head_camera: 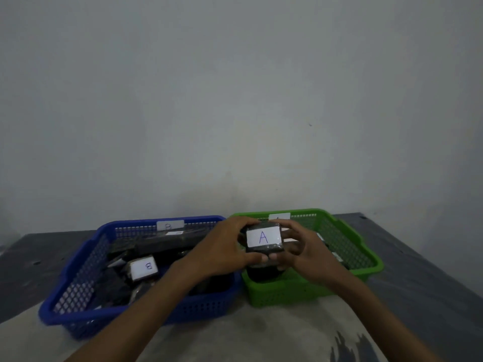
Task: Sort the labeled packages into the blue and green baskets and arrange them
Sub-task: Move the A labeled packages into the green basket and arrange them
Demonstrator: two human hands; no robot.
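Wall [235, 87] is filling most of the view, plain grey-white. Dark tabletop [423, 257] is running below it, with a pale worn patch at the near edge.

Blue basket [78, 273] is sitting on the left, green basket [366, 246] on the right, side by side and touching or nearly so at their inner rims. Each is carrying a white tag on its far rim; blue one's tag [170, 225] is reading something like "B", too blurred to be sure. Green one's tag [279, 217] is half hidden behind the held package, letter not readable.

Blue basket is holding a loose pile of dark wrapped packages, lying at mixed angles. One of them, the B package [143, 267], is lying near the middle with its white label facing up, letter upside down to the camera.

Green basket is holding at least one dark package [261, 275] at its near left corner, directly under the hands.

A package [264, 240] is being held above the green basket's left half, white label facing the camera, upright. Left hand [222, 249] is gripping its left side, fingers curled over the top, thumb under the bottom edge. Right hand [305, 246] is gripping the right side the same way, fingers wrapped round it.
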